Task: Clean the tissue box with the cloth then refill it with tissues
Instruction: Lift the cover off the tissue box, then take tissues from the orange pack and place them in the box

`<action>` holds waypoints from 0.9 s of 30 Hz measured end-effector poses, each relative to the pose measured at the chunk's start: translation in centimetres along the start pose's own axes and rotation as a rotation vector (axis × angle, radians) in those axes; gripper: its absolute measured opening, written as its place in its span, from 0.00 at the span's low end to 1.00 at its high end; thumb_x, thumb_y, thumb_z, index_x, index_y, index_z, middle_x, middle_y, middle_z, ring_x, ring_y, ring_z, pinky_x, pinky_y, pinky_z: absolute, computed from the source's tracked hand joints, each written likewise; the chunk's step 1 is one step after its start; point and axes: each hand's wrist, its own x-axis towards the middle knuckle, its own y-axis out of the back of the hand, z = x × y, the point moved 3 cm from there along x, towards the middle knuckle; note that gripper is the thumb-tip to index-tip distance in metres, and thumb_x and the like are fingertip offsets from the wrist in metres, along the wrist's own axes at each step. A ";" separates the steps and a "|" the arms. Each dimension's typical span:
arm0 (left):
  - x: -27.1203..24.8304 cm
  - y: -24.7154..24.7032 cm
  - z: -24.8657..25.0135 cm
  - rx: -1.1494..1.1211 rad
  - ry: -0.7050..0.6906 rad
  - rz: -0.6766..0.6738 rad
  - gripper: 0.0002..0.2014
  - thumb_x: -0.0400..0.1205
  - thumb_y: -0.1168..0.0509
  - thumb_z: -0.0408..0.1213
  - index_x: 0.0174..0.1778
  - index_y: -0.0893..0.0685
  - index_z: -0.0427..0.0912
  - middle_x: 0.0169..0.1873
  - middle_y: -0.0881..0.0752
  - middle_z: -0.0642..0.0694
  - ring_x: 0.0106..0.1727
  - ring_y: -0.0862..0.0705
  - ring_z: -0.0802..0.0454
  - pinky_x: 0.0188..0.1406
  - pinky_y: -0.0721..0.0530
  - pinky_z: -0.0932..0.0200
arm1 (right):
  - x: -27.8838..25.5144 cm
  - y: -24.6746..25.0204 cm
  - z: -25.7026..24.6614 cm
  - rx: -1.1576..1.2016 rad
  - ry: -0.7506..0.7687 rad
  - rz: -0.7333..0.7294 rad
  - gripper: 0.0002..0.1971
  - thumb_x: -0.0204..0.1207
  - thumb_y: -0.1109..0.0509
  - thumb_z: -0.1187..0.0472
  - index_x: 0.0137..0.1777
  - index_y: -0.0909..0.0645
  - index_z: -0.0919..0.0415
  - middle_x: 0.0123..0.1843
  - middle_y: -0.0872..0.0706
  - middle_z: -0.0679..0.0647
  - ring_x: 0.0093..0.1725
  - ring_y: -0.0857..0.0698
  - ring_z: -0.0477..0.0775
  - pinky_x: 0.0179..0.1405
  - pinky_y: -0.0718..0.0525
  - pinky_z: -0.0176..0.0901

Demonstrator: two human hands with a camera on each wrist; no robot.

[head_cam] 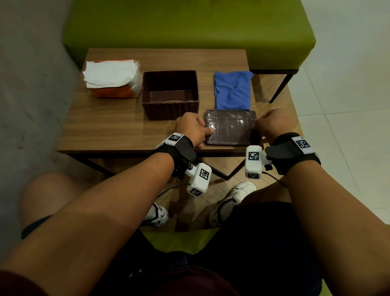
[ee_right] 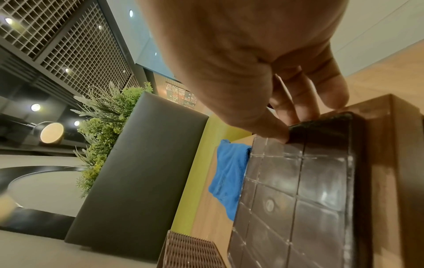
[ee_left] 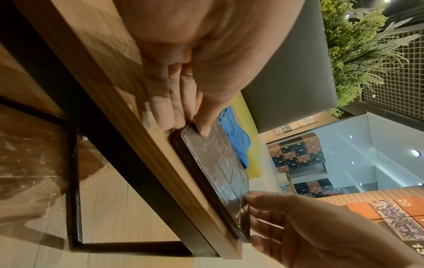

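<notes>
A brown woven tissue box [head_cam: 168, 112] stands open and empty in the middle of the wooden table [head_cam: 114, 126]. Its flat brown lid [head_cam: 231, 127], marked with a grid, lies near the table's front edge. My left hand [head_cam: 197, 129] pinches the lid's left edge, thumb on top [ee_left: 204, 125]. At the lid's right edge my right hand [head_cam: 266, 124] grips it, thumb on the top face [ee_right: 275, 130] and fingers down the side. A blue cloth [head_cam: 233, 89] lies crumpled just behind the lid. An orange pack of white tissues [head_cam: 112, 77] sits left of the box.
A green upholstered bench [head_cam: 184, 19] runs behind the table, with a grey wall on the left and pale floor tiles on the right. My knees and white shoes are below the table's front edge. Bare tabletop shows at front left.
</notes>
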 end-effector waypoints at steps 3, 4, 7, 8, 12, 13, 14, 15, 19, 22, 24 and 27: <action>-0.2 0.2 0.1 0.001 -0.006 -0.016 0.10 0.81 0.18 0.34 0.44 0.15 0.38 0.40 0.07 0.36 0.29 0.10 0.49 0.25 0.09 0.56 | -0.2 0.2 -0.4 -0.009 -0.022 -0.036 0.07 0.75 0.21 0.68 0.50 0.13 0.71 0.47 0.09 0.65 0.47 0.08 0.65 0.52 0.06 0.60; -0.3 0.3 0.1 -0.004 -0.005 -0.021 0.10 0.81 0.19 0.35 0.45 0.15 0.38 0.39 0.07 0.35 0.29 0.10 0.48 0.27 0.07 0.53 | 0.0 0.3 -0.4 0.002 -0.028 -0.028 0.07 0.77 0.22 0.67 0.50 0.13 0.72 0.45 0.10 0.64 0.45 0.10 0.63 0.48 0.07 0.56; -0.9 1.2 0.5 -0.033 0.007 -0.055 0.11 0.83 0.20 0.39 0.48 0.15 0.39 0.40 0.07 0.35 0.30 0.09 0.49 0.27 0.08 0.53 | -0.3 0.7 -1.1 0.011 0.004 0.070 0.08 0.79 0.24 0.63 0.44 0.17 0.68 0.36 0.17 0.61 0.35 0.18 0.59 0.37 0.17 0.50; -1.1 1.7 0.8 -0.043 0.011 -0.077 0.11 0.84 0.21 0.41 0.49 0.15 0.39 0.40 0.07 0.36 0.29 0.10 0.50 0.25 0.10 0.55 | -0.5 0.9 -1.6 0.006 0.036 0.119 0.09 0.79 0.25 0.63 0.41 0.18 0.67 0.35 0.18 0.61 0.35 0.18 0.61 0.37 0.18 0.50; -1.9 5.8 2.4 -0.109 0.015 -0.151 0.12 0.87 0.25 0.44 0.49 0.14 0.38 0.37 0.09 0.40 0.27 0.09 0.49 0.25 0.09 0.52 | -2.3 1.7 -6.3 0.037 0.246 0.197 0.05 0.74 0.29 0.64 0.45 0.17 0.66 0.39 0.14 0.63 0.41 0.14 0.64 0.39 0.20 0.49; -2.0 7.3 2.8 -0.154 0.008 -0.164 0.11 0.88 0.26 0.43 0.49 0.14 0.38 0.38 0.09 0.40 0.28 0.09 0.48 0.25 0.09 0.53 | -2.9 1.6 -8.0 0.041 0.294 0.182 0.04 0.74 0.29 0.63 0.44 0.17 0.64 0.38 0.15 0.61 0.43 0.14 0.62 0.40 0.23 0.48; -2.0 9.0 3.2 -0.193 -0.003 -0.164 0.11 0.88 0.26 0.43 0.50 0.14 0.37 0.38 0.10 0.40 0.28 0.09 0.48 0.23 0.11 0.55 | -3.4 1.2 -9.9 0.055 0.341 0.157 0.03 0.75 0.29 0.63 0.41 0.17 0.63 0.36 0.16 0.59 0.43 0.15 0.60 0.41 0.25 0.46; -1.8 11.0 3.5 -0.214 -0.017 -0.145 0.11 0.89 0.27 0.42 0.51 0.13 0.36 0.37 0.10 0.41 0.28 0.10 0.49 0.21 0.13 0.57 | -3.9 0.6 -12.0 0.088 0.387 0.116 0.05 0.76 0.29 0.64 0.39 0.18 0.61 0.35 0.17 0.57 0.42 0.15 0.58 0.40 0.26 0.45; -0.1 20.1 3.4 -0.261 -0.057 0.002 0.11 0.89 0.27 0.42 0.52 0.12 0.36 0.38 0.10 0.42 0.27 0.11 0.53 0.19 0.16 0.62 | -6.0 -3.2 -20.6 0.209 0.566 -0.064 0.08 0.77 0.28 0.64 0.36 0.17 0.58 0.34 0.13 0.59 0.35 0.15 0.57 0.39 0.11 0.57; 2.8 26.1 2.0 -0.249 -0.042 0.111 0.07 0.89 0.28 0.38 0.54 0.15 0.38 0.40 0.12 0.41 0.29 0.13 0.52 0.18 0.17 0.63 | -6.9 -6.6 -26.4 0.214 0.668 -0.176 0.06 0.76 0.27 0.61 0.43 0.13 0.65 0.42 0.08 0.65 0.38 0.12 0.59 0.38 0.11 0.57; 5.1 29.0 0.7 -0.183 -0.034 0.169 0.05 0.89 0.29 0.35 0.54 0.14 0.37 0.42 0.12 0.39 0.31 0.14 0.49 0.17 0.16 0.62 | -7.3 -8.8 -29.8 0.204 0.736 -0.237 0.07 0.75 0.26 0.61 0.44 0.12 0.66 0.42 0.06 0.64 0.36 0.12 0.54 0.37 0.10 0.55; 8.5 31.4 -0.6 -0.062 -0.050 0.212 0.03 0.87 0.28 0.30 0.51 0.11 0.34 0.45 0.11 0.36 0.35 0.13 0.47 0.25 0.11 0.56 | -7.2 -12.2 -33.3 0.118 0.790 -0.318 0.06 0.77 0.26 0.64 0.46 0.11 0.67 0.42 0.06 0.63 0.36 0.12 0.53 0.37 0.09 0.54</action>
